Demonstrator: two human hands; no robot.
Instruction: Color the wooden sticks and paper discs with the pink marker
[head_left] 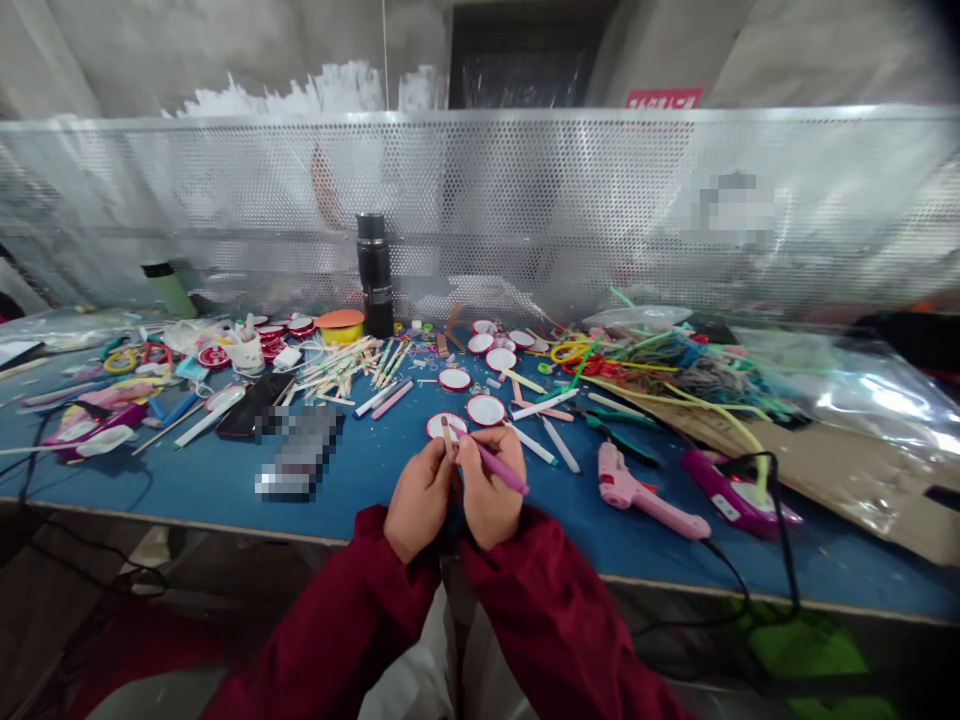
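Close together over the table's front edge, my left hand (418,500) pinches a small light wooden stick (448,437) that has a brown mark near its top. My right hand (491,500) is closed around a pink-purple marker pen (504,470), its back end pointing right. The pen's tip is hidden behind the fingers. Just beyond the hands lies a white disc with a red rim (436,427), partly covered by them. A second such disc (486,409) rests to its right.
To the right lie a pink glue gun (637,495), pliers (622,440) and a purple power strip (739,495). Leftward are phones (251,405), a pile of wooden sticks (341,370) and loose markers (391,398). A black bottle (376,280) stands before the perforated metal screen (285,200).
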